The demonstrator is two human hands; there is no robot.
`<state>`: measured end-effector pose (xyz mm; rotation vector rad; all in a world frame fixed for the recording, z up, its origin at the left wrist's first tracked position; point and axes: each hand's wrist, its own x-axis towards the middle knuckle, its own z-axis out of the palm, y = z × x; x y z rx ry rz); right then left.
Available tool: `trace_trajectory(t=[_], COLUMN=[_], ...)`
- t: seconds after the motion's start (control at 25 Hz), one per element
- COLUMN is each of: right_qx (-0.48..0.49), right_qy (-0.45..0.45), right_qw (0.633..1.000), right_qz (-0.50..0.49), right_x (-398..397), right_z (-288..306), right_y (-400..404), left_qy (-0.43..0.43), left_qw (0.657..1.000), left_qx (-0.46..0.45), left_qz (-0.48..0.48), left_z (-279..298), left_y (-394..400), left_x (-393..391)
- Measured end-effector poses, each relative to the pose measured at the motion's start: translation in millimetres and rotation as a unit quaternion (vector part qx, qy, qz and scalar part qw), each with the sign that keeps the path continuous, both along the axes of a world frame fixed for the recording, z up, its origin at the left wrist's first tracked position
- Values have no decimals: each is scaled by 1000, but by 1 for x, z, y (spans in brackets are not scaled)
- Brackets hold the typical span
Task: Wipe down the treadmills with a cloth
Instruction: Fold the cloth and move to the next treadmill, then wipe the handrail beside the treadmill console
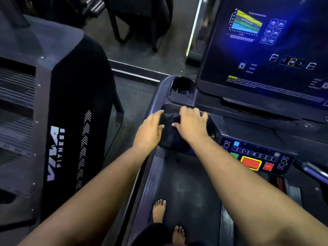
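A dark cloth (171, 134) lies bunched on the left end of the treadmill console (248, 128), just below its cup holder (182, 88). My left hand (150, 131) holds the cloth's left side, thumb on top. My right hand (192, 124) presses flat on the cloth's right side, fingers spread over it. Both forearms reach forward from the bottom of the view. The lit touchscreen (266, 50) stands up at the right. Below it sits the button panel (257, 157) with a red stop button.
My bare feet (167, 221) stand on the treadmill belt (191, 189). A second machine with a "VIVA FITNESS" cover (58, 125) stands close on the left. A narrow strip of dark floor (131, 110) runs between them. Black furniture legs (134, 23) stand beyond.
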<state>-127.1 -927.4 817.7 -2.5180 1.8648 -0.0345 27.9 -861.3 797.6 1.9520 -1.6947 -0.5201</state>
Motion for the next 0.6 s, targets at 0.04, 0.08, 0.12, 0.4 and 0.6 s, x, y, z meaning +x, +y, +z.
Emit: trace_trajectory(t=[0.04,0.08,0.12,0.4,0.6], right_qx=[-39,-85,-123,19,122], right_qy=[24,42,39,140,121], right_qw=[999,995,992,980,972], right_qz=[-9,-10,3,138,161], right_x=[8,12,15,13,29], right_z=[-11,-21,-33,-71,-44], right_y=[-2,1,6,50,7], left_qy=[-53,-104,-138,-54,-30], left_qw=[998,993,987,992,994], left_qx=[19,43,68,100,95], left_qz=[-11,-25,-37,-56,-53], left_z=[-10,-20,-30,-46,-47], left_y=[-4,-2,4,2,3], left_x=[5,10,13,27,28])
